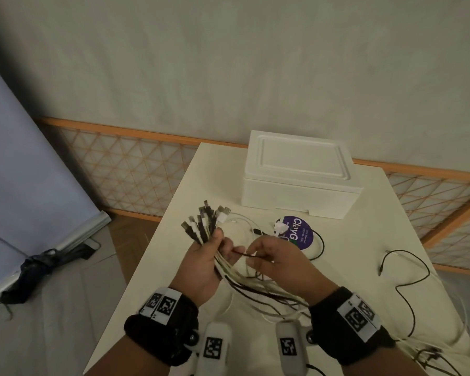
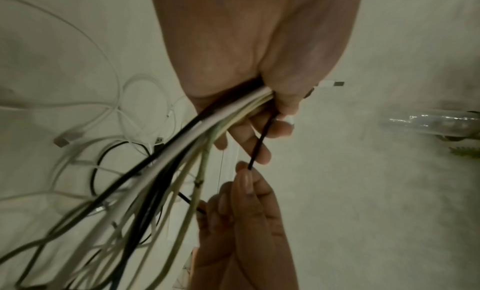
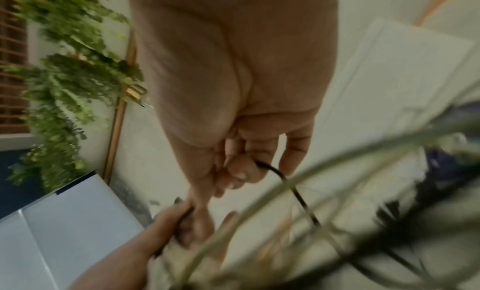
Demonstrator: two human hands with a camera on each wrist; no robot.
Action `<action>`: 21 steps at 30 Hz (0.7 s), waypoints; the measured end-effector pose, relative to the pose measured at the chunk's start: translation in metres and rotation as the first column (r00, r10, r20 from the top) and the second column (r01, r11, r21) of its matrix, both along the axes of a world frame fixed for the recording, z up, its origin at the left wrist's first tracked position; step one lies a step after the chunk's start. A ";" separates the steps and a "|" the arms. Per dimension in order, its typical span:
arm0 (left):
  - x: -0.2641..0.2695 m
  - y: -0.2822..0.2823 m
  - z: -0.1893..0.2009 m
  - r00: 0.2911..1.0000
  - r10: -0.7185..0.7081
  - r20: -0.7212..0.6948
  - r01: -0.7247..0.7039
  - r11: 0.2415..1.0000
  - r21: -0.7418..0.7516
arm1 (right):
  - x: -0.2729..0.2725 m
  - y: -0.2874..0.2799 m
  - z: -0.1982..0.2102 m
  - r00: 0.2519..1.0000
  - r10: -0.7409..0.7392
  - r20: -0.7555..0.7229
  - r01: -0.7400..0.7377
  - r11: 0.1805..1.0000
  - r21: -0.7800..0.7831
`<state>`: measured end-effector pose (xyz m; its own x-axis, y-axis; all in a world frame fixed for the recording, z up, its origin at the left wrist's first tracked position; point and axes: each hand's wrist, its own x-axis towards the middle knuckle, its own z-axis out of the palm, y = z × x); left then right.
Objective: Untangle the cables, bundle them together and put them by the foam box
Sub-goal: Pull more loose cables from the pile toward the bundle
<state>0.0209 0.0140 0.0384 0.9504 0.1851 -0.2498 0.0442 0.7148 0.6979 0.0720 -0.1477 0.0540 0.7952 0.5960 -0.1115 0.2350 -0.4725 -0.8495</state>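
Both hands working a bunch of cables in front of the foam box

The left hand [image 1: 205, 263] is clutching the cable bundle [image 1: 206, 226] — plugs fanning toward the foam box [image 1: 299, 176] — while the right hand [image 1: 276, 260] is pinching one black cable [image 2: 258, 144] beside it; loose cables [image 1: 407, 272] are trailing on the table [image 1: 364, 234].

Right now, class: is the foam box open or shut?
Shut. The foam box on the table has its lid seated flat on top.

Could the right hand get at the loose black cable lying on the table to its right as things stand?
Probably not yet: the right hand is pinching a thin black cable running to the bundle in the left hand. The path to the loose cable looks unobstructed.
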 end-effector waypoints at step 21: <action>-0.031 0.118 -0.033 0.839 0.456 -0.297 -0.461 0.886 0.060 | 0.065 -0.124 -0.026 0.922 -0.229 0.313 0.356 0.816 -0.455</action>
<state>-0.0102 0.1321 0.0055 0.6394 0.5759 -0.5095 -0.0894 0.7138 0.6946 0.1368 -0.2715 0.0283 0.9625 0.2455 -0.1153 0.1767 -0.8900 -0.4203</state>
